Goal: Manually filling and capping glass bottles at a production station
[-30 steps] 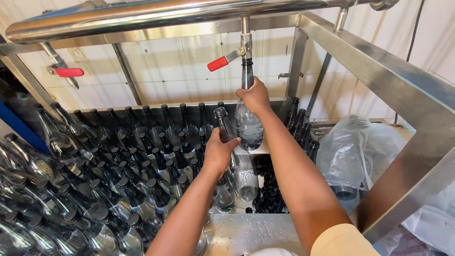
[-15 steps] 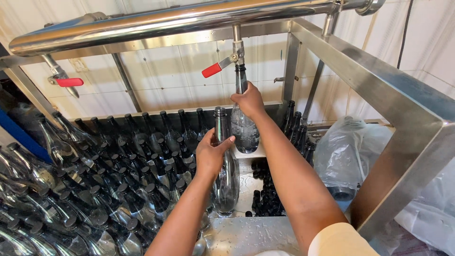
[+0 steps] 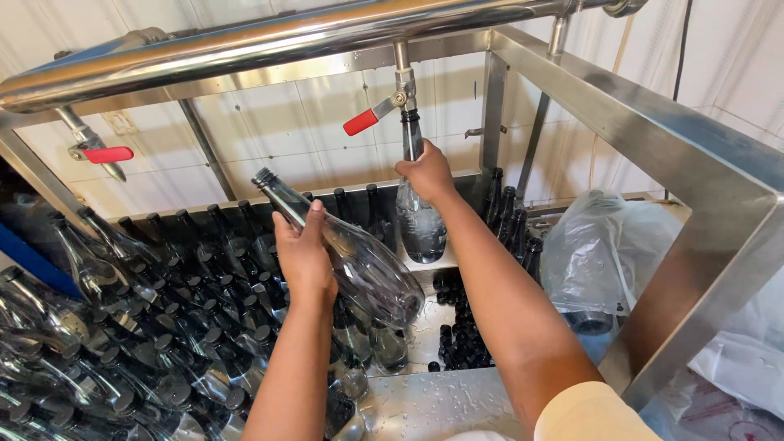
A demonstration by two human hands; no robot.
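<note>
Here, left hand (image 3: 304, 255): closed around the body of an empty clear bottle (image 3: 351, 253), lifted free and tilted, its neck pointing up and to the left.
Right hand (image 3: 426, 173): gripping the shoulder of a second clear bottle (image 3: 420, 216), held upright with its mouth up against the filling spout (image 3: 406, 102).
Spout valve: a red lever (image 3: 360, 122) angled down-left just beside the spout; another red lever (image 3: 107, 154) sits far left on the same steel pipe (image 3: 245, 41).
Open room: a gap between the two hands, with the tilted bottle's base close to the upright one; the wet steel counter (image 3: 441, 404) shows a bare patch below the forearms.
Edges: a slanting steel frame beam (image 3: 653, 122) closes the right side; the pipe runs overhead; a white tiled wall (image 3: 269, 122) stands behind.
Left crowding: rows of dark-capped glass bottles (image 3: 163, 327) lying packed and leaning, right up beside the left forearm.
Right side: crumpled clear plastic bag (image 3: 596, 253) beyond the right arm.
Materials: smooth rounded glass, brushed steel, droplets on the counter.
</note>
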